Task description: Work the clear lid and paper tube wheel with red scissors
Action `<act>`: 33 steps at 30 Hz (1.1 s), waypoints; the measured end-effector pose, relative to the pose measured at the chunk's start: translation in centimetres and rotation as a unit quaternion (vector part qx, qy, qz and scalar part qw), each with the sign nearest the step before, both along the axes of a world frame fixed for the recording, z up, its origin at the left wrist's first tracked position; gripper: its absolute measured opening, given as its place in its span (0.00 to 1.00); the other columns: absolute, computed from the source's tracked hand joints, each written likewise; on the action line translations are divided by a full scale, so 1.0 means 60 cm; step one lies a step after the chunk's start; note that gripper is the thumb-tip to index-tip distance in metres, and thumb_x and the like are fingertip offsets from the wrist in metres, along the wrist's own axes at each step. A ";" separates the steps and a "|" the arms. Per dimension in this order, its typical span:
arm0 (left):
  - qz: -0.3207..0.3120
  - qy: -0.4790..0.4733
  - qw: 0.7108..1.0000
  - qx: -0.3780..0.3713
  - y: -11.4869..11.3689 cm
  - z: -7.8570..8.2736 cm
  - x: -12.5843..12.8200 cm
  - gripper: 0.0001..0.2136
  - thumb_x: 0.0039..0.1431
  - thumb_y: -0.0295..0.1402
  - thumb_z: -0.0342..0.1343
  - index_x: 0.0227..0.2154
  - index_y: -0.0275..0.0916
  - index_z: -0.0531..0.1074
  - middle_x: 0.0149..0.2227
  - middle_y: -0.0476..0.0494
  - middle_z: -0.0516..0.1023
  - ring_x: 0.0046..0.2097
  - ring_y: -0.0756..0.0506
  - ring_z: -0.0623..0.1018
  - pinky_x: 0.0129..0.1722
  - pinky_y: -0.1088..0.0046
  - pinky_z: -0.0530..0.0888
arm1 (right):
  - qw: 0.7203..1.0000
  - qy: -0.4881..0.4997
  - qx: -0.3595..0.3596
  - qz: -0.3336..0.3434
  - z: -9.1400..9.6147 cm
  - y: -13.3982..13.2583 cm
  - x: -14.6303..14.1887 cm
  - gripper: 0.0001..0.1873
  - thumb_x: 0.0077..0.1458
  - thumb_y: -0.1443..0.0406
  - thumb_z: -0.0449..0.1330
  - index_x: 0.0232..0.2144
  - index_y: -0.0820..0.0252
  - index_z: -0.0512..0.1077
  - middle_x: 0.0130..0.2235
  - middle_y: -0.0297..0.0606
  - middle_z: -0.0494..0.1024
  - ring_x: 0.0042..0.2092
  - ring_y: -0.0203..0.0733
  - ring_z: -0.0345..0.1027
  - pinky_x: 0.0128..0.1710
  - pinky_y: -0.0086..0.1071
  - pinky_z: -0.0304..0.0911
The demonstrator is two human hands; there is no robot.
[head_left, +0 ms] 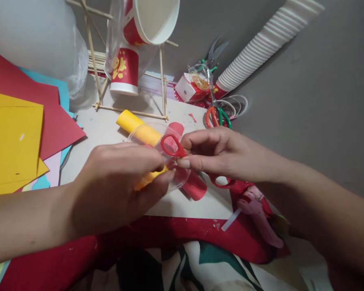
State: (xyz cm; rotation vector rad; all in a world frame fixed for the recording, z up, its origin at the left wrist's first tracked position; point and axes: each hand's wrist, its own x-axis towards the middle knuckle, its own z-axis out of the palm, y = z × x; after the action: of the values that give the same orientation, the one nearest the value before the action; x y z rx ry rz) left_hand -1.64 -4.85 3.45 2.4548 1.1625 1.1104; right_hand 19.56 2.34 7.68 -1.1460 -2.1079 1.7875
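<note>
My left hand (118,178) is closed, thumb and finger bent together over a round clear plastic piece (182,182). What it pinches is hidden or too small to name. Opposite it, my right hand (221,149) is closed in a pinch, thumb and fingertips on something I cannot make out. A red scissor handle loop (171,145) shows between the hands, partly covered by the right fingertips. Another red loop (223,182) shows below the right hand. Under the hands, a yellow paper roll (132,121) and a red paper roll (195,186) lie crossed beneath the clear piece.
A stick frame (130,112) with red paper cups (129,70) stands behind. Coloured paper sheets (12,137) lie left. A stack of paper cups (261,48) leans at the back right, near orange-and-green scissors (216,116). A pink glue gun (261,218) lies front right.
</note>
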 end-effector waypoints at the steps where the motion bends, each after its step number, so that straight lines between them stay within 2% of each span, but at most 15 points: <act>1: 0.005 -0.039 0.998 -0.053 0.003 0.003 -0.001 0.12 0.64 0.31 0.55 0.25 0.37 0.76 0.22 0.50 0.77 0.22 0.52 0.70 0.23 0.75 0.66 | 1.000 0.014 -0.007 0.001 0.001 -0.003 -0.001 0.14 0.55 0.66 0.67 0.24 0.60 0.66 0.20 0.23 0.62 0.20 0.24 0.50 0.17 0.21 0.48; 3: 0.007 -0.115 0.980 -0.161 0.007 0.008 0.001 0.09 0.62 0.30 0.58 0.27 0.38 0.80 0.22 0.52 0.78 0.21 0.54 0.69 0.21 0.79 0.66 | 0.999 0.039 -0.019 0.003 0.001 -0.009 -0.004 0.13 0.55 0.66 0.67 0.24 0.60 0.66 0.21 0.23 0.63 0.20 0.23 0.52 0.17 0.21 0.50; 5: 0.006 -0.175 0.955 -0.239 0.007 0.010 0.004 0.07 0.59 0.29 0.60 0.28 0.39 0.82 0.23 0.52 0.80 0.22 0.54 0.72 0.20 0.82 0.68 | 0.998 0.055 -0.030 0.001 0.000 -0.014 -0.007 0.12 0.56 0.68 0.66 0.25 0.60 0.66 0.21 0.23 0.65 0.20 0.24 0.55 0.17 0.20 0.51; 9: 0.014 -0.243 0.920 -0.307 0.008 0.010 0.009 0.06 0.55 0.28 0.63 0.26 0.39 0.83 0.23 0.51 0.81 0.23 0.53 0.74 0.21 0.84 0.70 | 0.994 0.097 -0.048 -0.023 -0.007 -0.021 -0.011 0.14 0.54 0.69 0.67 0.24 0.60 0.65 0.21 0.23 0.64 0.22 0.25 0.58 0.18 0.20 0.55; 13: 0.008 -0.263 0.909 -0.324 0.007 0.011 0.008 0.05 0.54 0.28 0.62 0.25 0.39 0.83 0.22 0.50 0.80 0.23 0.53 0.74 0.20 0.84 0.70 | 0.990 0.114 -0.064 -0.052 -0.014 -0.028 -0.015 0.17 0.50 0.65 0.72 0.24 0.61 0.66 0.21 0.22 0.63 0.20 0.24 0.54 0.18 0.20 0.56; 17: 0.027 -0.254 0.907 -0.335 0.006 0.014 0.009 0.08 0.54 0.30 0.60 0.22 0.37 0.80 0.20 0.49 0.77 0.20 0.53 0.70 0.16 0.83 0.66 | 0.987 0.120 -0.055 -0.087 -0.019 -0.034 -0.019 0.16 0.51 0.60 0.72 0.28 0.61 0.69 0.21 0.23 0.65 0.19 0.25 0.55 0.17 0.21 0.55; 20: 0.037 -0.272 0.895 -0.352 0.007 0.013 0.011 0.09 0.55 0.31 0.60 0.21 0.37 0.77 0.20 0.49 0.75 0.20 0.53 0.70 0.16 0.83 0.67 | 0.980 0.146 -0.049 -0.126 -0.024 -0.037 -0.019 0.17 0.50 0.58 0.72 0.31 0.60 0.70 0.23 0.25 0.70 0.19 0.27 0.60 0.16 0.22 0.58; 23: 0.039 -0.288 0.878 -0.380 0.009 0.009 0.013 0.08 0.55 0.32 0.59 0.22 0.37 0.77 0.19 0.50 0.74 0.21 0.53 0.71 0.17 0.83 0.69 | 0.982 0.124 -0.079 -0.120 -0.031 -0.039 -0.014 0.17 0.51 0.57 0.72 0.33 0.59 0.69 0.22 0.27 0.74 0.18 0.29 0.63 0.14 0.22 0.59; 27: 0.015 -0.296 0.862 -0.412 0.007 0.004 0.013 0.09 0.56 0.33 0.60 0.23 0.37 0.76 0.19 0.50 0.73 0.21 0.53 0.70 0.17 0.82 0.68 | 0.985 0.078 -0.095 -0.119 -0.030 -0.040 -0.006 0.18 0.49 0.58 0.73 0.30 0.59 0.69 0.19 0.26 0.72 0.15 0.29 0.61 0.12 0.21 0.56; 30: 0.015 -0.290 0.872 -0.394 0.007 0.003 0.011 0.08 0.57 0.34 0.59 0.24 0.37 0.76 0.21 0.50 0.74 0.22 0.51 0.72 0.18 0.80 0.69 | 0.984 0.081 -0.068 -0.141 -0.021 -0.036 -0.001 0.18 0.46 0.61 0.75 0.26 0.60 0.68 0.18 0.26 0.71 0.15 0.28 0.61 0.12 0.20 0.54; 33: 0.040 -0.251 0.909 -0.331 0.010 0.003 0.006 0.08 0.59 0.32 0.59 0.26 0.37 0.76 0.21 0.51 0.75 0.23 0.51 0.73 0.19 0.80 0.69 | 0.986 0.062 -0.015 -0.153 -0.014 -0.025 0.004 0.17 0.45 0.62 0.75 0.25 0.61 0.70 0.17 0.25 0.69 0.15 0.26 0.58 0.12 0.19 0.50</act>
State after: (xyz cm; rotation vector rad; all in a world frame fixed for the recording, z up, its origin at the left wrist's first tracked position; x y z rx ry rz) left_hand -1.28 -4.22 3.62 1.5099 1.2093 1.0493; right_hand 19.81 0.84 6.86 -1.2527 -1.7318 1.7037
